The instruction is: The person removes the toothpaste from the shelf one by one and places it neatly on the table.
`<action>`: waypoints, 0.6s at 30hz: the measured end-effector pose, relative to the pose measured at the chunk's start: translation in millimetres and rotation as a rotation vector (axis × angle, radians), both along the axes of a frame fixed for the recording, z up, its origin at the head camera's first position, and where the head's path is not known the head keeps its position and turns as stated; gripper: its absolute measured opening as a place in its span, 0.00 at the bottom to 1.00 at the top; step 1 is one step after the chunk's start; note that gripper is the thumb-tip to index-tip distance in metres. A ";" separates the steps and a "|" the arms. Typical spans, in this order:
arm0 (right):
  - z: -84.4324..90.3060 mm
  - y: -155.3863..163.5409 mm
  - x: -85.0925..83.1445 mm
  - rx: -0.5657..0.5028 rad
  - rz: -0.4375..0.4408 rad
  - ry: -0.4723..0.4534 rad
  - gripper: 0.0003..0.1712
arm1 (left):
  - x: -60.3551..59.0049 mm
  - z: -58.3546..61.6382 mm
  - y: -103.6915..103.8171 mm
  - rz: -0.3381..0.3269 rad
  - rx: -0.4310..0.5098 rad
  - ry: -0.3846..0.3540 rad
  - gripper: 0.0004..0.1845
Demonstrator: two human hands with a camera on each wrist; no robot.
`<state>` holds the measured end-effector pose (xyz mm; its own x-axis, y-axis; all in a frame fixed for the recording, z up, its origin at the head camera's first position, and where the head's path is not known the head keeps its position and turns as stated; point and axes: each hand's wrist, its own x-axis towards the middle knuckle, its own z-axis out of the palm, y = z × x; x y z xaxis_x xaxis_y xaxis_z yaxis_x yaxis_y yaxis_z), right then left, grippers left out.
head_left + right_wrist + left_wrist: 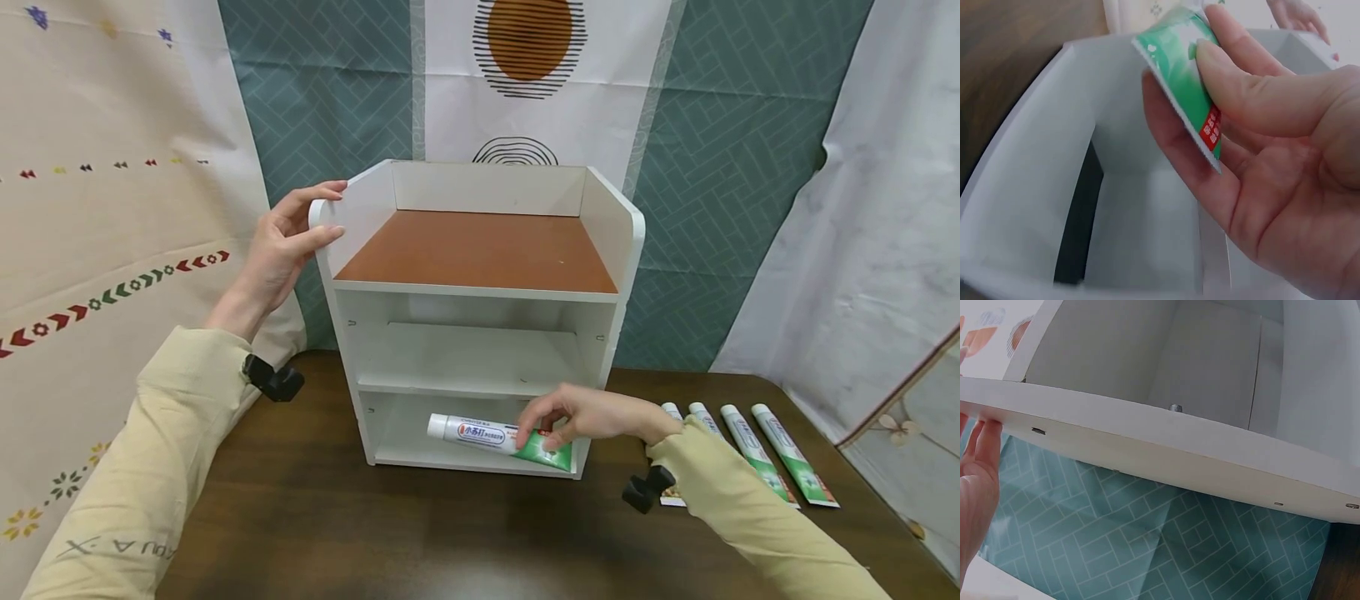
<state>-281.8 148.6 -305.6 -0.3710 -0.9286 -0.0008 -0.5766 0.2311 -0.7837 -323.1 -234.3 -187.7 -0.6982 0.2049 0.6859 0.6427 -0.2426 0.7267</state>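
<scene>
My right hand (592,414) pinches a white and green toothpaste tube (480,433) near its flat crimped end. The tube lies sideways in front of the lowest compartment of a white shelf unit (480,389), its white cap pointing left. In the right wrist view, the thumb presses the green end of the tube (1185,81) against the fingers. My left hand (273,242) holds the upper edge of the shelf's left side panel (1166,444), its thumb on the near edge. A brown board (480,250) covers the top level.
Several more toothpaste tubes (795,454) lie side by side on the dark wooden table (360,533) to the right, partly hidden by the right sleeve. Patterned cloths (337,92) hang behind and at both sides.
</scene>
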 end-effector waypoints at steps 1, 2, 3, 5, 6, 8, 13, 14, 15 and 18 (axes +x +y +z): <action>0.0 5.3 0.0 0.005 -0.001 0.002 0.13 | 0.1 0.5 0.0 0.002 -0.001 -0.001 0.18; 0.2 10.4 0.1 0.010 -0.005 0.005 0.13 | 0.2 0.9 0.0 0.004 -0.003 -0.003 0.18; 0.3 15.6 0.1 0.013 -0.004 0.009 0.13 | 0.3 1.2 0.0 0.006 -0.004 -0.004 0.18; 0.5 25.9 0.1 0.023 -0.010 0.021 0.14 | 0.6 1.6 -0.2 0.011 -0.008 -0.008 0.18; 0.7 31.0 0.2 0.023 -0.010 0.020 0.14 | 0.8 1.7 -0.3 0.012 -0.008 -0.009 0.18; 0.9 41.4 0.1 0.019 0.000 0.016 0.14 | 0.8 1.1 -0.4 0.008 -0.006 -0.010 0.18; 1.9 66.6 -0.1 -0.008 0.034 -0.005 0.14 | 0.2 0.2 -0.2 -0.012 0.009 -0.007 0.17; 2.4 71.3 -0.1 -0.011 0.039 -0.007 0.14 | 0.1 0.4 -0.1 -0.014 0.011 -0.007 0.17; 2.8 76.0 0.0 -0.013 0.041 -0.010 0.14 | 0.2 0.8 0.0 -0.016 0.012 -0.008 0.18; 4.6 89.5 0.0 -0.008 0.036 -0.014 0.14 | 0.3 1.6 0.4 -0.012 0.008 -0.008 0.18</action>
<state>-281.8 238.1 -301.0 -0.3373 -0.9414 0.0019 -0.5732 0.2037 -0.7937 -322.8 -233.9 -186.1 -0.7015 0.2080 0.6817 0.6336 -0.2559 0.7301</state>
